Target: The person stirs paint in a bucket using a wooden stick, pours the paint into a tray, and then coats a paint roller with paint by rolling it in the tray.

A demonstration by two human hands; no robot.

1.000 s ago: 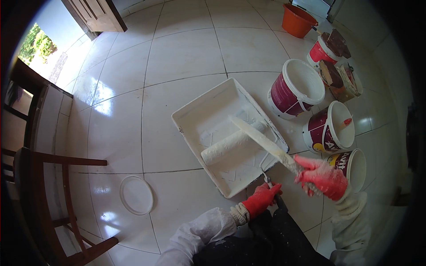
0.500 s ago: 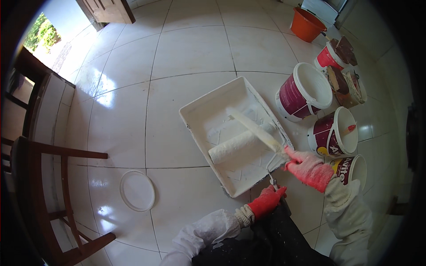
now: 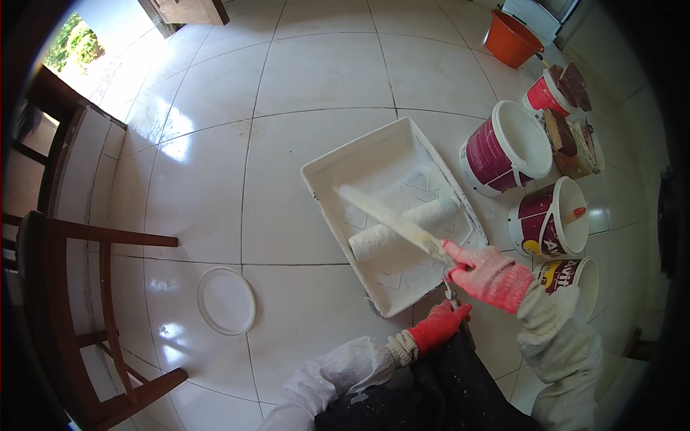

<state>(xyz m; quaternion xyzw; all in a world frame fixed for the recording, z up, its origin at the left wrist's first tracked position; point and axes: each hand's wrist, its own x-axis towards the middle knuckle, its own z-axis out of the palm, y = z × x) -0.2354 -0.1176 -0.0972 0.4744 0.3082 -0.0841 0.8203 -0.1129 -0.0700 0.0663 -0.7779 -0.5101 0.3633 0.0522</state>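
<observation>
A white paint tray (image 3: 359,167) lies on the floor in front of me, coated inside with white paint. A paint roller (image 3: 372,244) with a white, paint-covered sleeve rests slantwise across it. My left hand (image 3: 437,328), in a red glove, is closed around the roller's handle at the tray's near right corner. In my right hand (image 3: 492,279), gloved in red and pink, a flat pale stick (image 3: 392,221) smeared with paint is gripped by one end. The stick slants over the roller sleeve toward the tray's left side; whether it touches the sleeve I cannot tell.
Along the right stand several paint buckets, among them a large maroon-and-white bucket (image 3: 480,154) and one with a red-tipped tool (image 3: 575,214) inside. An orange bucket (image 3: 512,39) is farther back. At left are a wooden chair (image 3: 108,302) and a round white lid (image 3: 226,302).
My right hand has moved left with the stick, whose far end has swung toward the tray's left side. My left hand still grips the roller handle. The whole view has shifted slightly.
</observation>
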